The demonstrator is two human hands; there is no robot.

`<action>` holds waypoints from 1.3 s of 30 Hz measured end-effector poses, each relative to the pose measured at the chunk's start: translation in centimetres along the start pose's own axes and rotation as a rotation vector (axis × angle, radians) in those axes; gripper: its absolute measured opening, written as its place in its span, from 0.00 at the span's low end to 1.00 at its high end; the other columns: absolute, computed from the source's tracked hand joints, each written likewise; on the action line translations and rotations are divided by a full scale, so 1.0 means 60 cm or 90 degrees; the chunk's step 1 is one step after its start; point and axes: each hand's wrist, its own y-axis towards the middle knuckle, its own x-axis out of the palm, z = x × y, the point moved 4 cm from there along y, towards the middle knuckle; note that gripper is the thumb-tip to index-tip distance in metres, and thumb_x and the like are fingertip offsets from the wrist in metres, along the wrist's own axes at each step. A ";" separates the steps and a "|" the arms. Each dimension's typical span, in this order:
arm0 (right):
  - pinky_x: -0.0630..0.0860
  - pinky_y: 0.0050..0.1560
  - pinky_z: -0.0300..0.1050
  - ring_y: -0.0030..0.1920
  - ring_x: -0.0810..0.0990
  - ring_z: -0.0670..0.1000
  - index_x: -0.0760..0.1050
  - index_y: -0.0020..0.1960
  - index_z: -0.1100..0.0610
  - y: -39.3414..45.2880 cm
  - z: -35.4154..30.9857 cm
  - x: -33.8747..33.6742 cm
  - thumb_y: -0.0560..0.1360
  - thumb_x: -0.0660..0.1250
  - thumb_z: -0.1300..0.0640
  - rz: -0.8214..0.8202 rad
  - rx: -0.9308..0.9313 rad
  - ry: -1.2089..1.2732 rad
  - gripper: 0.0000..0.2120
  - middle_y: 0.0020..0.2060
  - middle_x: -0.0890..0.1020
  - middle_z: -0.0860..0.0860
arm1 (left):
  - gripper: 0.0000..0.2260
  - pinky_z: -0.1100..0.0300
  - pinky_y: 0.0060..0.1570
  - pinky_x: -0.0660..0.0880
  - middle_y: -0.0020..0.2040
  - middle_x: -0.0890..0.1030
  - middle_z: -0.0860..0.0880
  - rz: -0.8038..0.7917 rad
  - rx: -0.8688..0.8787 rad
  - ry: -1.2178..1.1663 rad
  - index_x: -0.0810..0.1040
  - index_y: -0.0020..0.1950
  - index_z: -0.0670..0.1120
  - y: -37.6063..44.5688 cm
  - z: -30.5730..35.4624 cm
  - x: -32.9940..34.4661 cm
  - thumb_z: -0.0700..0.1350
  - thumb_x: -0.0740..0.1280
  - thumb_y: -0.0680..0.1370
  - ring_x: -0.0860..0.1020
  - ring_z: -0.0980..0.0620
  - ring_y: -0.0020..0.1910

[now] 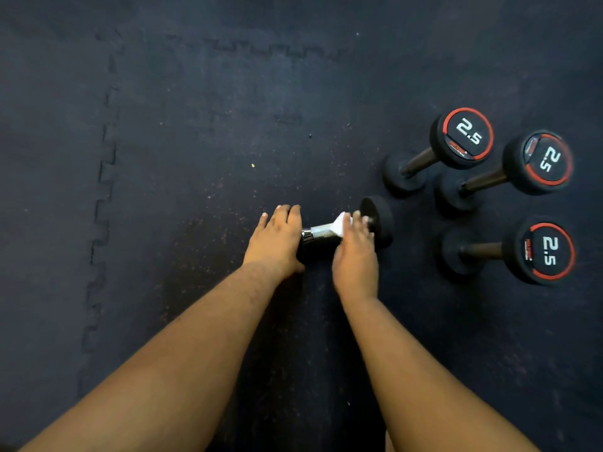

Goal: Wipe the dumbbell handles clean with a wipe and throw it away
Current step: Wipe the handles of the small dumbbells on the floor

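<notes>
Four black rubber-ended dumbbells show in my head view, all on the dark speckled rubber floor mat with its jigsaw seams. One of them, the black dumbbell with a knurled chrome handle, lies on its side between my two arms, its visible end disc pointing right. My left hand rests over the dumbbell's left end, fingers stretched forward and fairly straight, covering that end. My right hand sits on the right part of the handle, just beside the end disc, fingers curled down over a crumpled white wipe that it presses to the metal; a corner of the wipe pokes out to the left of my fingers. The bare chrome shows between my hands. To the right, near the held one but apart from it, stand three upright black dumbbells with red-ringed tops marked 2.5, grouped close together, their dark handles tilting in the wide lens.
</notes>
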 end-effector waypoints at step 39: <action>0.74 0.67 0.57 0.60 0.83 0.56 0.82 0.58 0.57 0.034 -0.024 -0.019 0.71 0.72 0.66 0.003 -0.327 -0.069 0.16 0.57 0.84 0.56 | 0.49 0.54 0.73 0.65 0.76 0.64 0.47 0.016 0.041 -0.150 0.60 0.77 0.46 -0.004 -0.015 -0.017 0.49 0.83 0.62 0.63 0.47 0.75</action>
